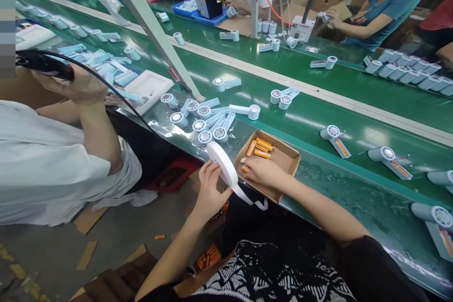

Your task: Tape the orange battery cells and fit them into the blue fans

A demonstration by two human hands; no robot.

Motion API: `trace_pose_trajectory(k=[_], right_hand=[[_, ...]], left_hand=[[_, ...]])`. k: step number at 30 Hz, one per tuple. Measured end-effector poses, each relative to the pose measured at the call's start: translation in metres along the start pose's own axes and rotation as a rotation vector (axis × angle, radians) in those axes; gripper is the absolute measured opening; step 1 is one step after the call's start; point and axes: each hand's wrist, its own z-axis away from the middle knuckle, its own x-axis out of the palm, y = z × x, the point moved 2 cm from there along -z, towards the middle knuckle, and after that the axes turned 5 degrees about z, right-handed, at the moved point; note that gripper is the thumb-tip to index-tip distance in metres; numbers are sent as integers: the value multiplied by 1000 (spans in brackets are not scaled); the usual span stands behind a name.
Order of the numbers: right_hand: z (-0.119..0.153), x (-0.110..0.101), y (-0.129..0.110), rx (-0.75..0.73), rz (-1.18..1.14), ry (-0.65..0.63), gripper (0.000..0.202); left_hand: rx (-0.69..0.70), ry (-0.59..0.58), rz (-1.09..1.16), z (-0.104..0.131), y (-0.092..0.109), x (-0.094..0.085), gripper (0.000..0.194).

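- Belt [318, 118]: green, strewn with pale fans [208, 120].
- Box [283, 158]: on belt's near edge, orange cells [260, 147] inside.
- Tape roll [222, 164]: gripped by closed left hand [209, 188], beside box.
- Right hand [262, 172]: laid in box, fingers curled on one cell [245, 169].

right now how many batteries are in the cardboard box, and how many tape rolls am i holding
batteries lying loose in the box: 4
battery under the right hand: 1
tape roll in the left hand: 1
total: 6
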Motion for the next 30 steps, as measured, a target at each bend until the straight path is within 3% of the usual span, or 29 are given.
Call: trace_pose_trajectory(k=[3,5,7,11,14,17,19,22,28,30], right_hand=[[-19,10,-2,-6,105,-110,29],[-10,9,4,-49,-4,-70,28],[11,0,17,-53,-318,114,26],[56,-25,37,131,-962,707,32],[76,-40,30,170,-1004,1031,35],[85,-50,20,190,-777,1208,28],[88,-49,16,213,-626,1170,19],[92,-38,18,219,-588,911,15],[92,-45,52,196,-986,419,50],[88,-44,57,216,-1110,399,50]], left_hand=[[64,-8,-55,2,10,-5,44],[106,-4,-103,2,16,-10,41],[144,1,-154,2,20,-14,37],[226,-29,-205,-2,32,-12,35],[327,-92,-214,-9,43,-7,39],[433,-135,-233,-15,55,-3,36],[476,-152,-247,-19,61,-3,34],[518,-192,-288,-25,67,-5,33],[727,-338,-403,-55,77,-14,43],[770,-369,-387,-64,81,-11,45]])
